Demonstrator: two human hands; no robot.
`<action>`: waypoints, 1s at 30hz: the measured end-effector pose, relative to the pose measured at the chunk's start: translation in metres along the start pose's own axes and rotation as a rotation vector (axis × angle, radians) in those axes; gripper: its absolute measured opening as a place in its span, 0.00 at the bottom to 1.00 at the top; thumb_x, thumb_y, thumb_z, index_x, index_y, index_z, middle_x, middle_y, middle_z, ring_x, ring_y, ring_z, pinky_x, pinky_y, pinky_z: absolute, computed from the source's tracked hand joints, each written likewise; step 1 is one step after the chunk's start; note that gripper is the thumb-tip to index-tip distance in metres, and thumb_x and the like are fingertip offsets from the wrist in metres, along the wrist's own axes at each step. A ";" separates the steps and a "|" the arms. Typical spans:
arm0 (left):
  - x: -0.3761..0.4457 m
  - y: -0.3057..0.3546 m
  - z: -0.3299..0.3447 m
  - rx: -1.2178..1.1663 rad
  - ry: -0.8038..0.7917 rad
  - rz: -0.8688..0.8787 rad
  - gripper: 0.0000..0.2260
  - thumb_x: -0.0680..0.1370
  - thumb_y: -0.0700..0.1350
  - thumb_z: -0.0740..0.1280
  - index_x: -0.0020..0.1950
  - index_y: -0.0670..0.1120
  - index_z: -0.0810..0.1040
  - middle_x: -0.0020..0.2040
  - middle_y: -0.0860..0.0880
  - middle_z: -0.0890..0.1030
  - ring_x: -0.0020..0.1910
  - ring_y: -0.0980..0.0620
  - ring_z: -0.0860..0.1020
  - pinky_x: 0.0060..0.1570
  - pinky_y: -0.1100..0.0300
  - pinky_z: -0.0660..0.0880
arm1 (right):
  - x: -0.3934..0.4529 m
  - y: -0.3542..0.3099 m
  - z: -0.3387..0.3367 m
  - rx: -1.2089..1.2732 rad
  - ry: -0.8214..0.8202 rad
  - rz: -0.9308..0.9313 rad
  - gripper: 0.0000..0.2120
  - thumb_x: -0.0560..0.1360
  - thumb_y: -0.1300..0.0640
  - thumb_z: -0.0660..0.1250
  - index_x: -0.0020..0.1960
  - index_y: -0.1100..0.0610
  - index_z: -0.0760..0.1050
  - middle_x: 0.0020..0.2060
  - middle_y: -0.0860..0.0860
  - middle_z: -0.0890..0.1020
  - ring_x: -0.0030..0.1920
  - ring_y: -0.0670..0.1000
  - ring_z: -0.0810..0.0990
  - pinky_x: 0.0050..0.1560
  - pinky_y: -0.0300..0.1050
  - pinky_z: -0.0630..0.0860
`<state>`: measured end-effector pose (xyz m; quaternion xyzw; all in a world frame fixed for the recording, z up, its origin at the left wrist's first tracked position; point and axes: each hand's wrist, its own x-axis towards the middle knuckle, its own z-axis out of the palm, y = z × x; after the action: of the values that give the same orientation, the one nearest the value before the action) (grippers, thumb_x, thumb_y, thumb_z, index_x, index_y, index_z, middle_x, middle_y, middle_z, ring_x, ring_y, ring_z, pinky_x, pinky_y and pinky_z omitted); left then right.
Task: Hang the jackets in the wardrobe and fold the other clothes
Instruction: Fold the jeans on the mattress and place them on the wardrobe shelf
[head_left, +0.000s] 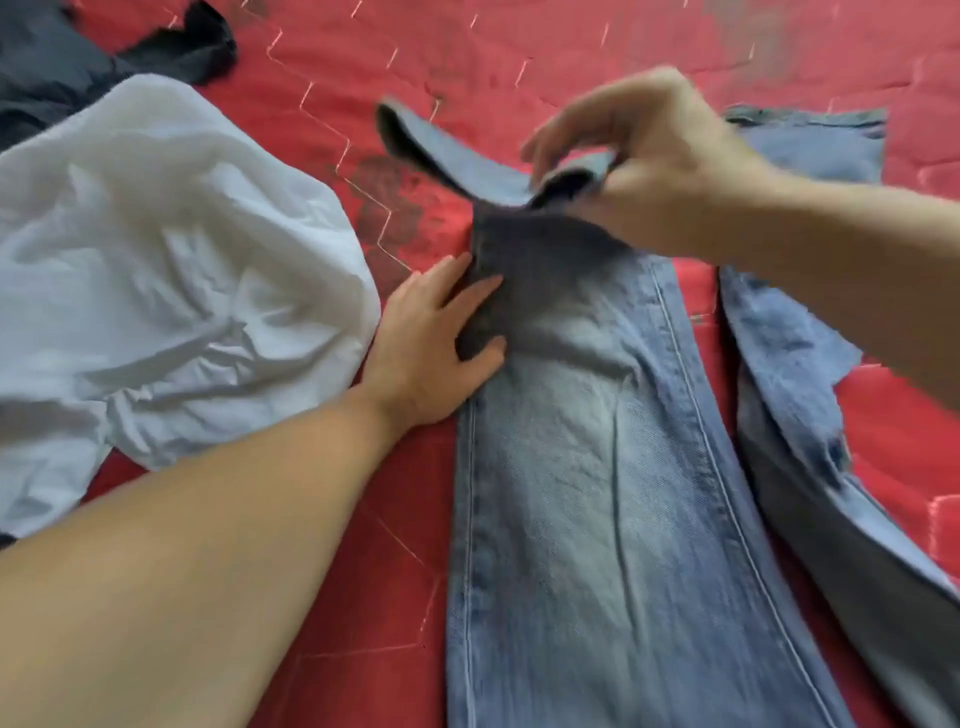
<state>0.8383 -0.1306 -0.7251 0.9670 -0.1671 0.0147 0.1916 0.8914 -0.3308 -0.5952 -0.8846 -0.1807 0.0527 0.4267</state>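
A pair of light blue jeans (592, 493) lies lengthwise on the red bed cover, one leg in the middle and the other leg (789, 374) spread to the right. My left hand (436, 343) presses flat on the left edge of the middle leg, fingers straight. Above it, my right hand (639, 161) pinches a raised fold of the denim near the leg's far end, lifted off the bed and blurred.
A crumpled white garment (171, 260) lies to the left of the jeans, touching my left wrist. A dark grey garment (57, 67) sits at the top left corner. The red quilted bed cover (519, 57) fills the rest of the view.
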 end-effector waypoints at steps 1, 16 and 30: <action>0.003 0.001 -0.002 0.015 -0.018 -0.031 0.29 0.74 0.59 0.57 0.71 0.49 0.73 0.71 0.43 0.72 0.69 0.41 0.69 0.69 0.48 0.64 | -0.031 0.002 -0.002 -0.031 -0.042 -0.032 0.07 0.67 0.64 0.71 0.42 0.55 0.84 0.47 0.49 0.83 0.48 0.45 0.82 0.50 0.43 0.79; -0.159 0.121 -0.018 -0.393 0.293 -0.467 0.19 0.77 0.53 0.58 0.52 0.44 0.84 0.53 0.43 0.81 0.53 0.53 0.76 0.55 0.66 0.67 | -0.284 0.016 0.042 0.332 0.147 0.245 0.21 0.70 0.71 0.71 0.46 0.44 0.80 0.65 0.52 0.74 0.64 0.37 0.71 0.53 0.23 0.68; -0.230 0.168 -0.029 -0.662 -0.217 -0.924 0.21 0.71 0.40 0.74 0.63 0.46 0.74 0.55 0.45 0.81 0.50 0.47 0.81 0.51 0.55 0.78 | -0.372 0.002 0.041 -0.294 -0.380 0.220 0.24 0.73 0.50 0.71 0.68 0.45 0.72 0.73 0.45 0.66 0.67 0.51 0.73 0.63 0.54 0.72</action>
<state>0.5673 -0.1930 -0.6581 0.8242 0.2581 -0.2228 0.4521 0.5364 -0.4375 -0.6457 -0.9256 -0.1660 0.2373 0.2438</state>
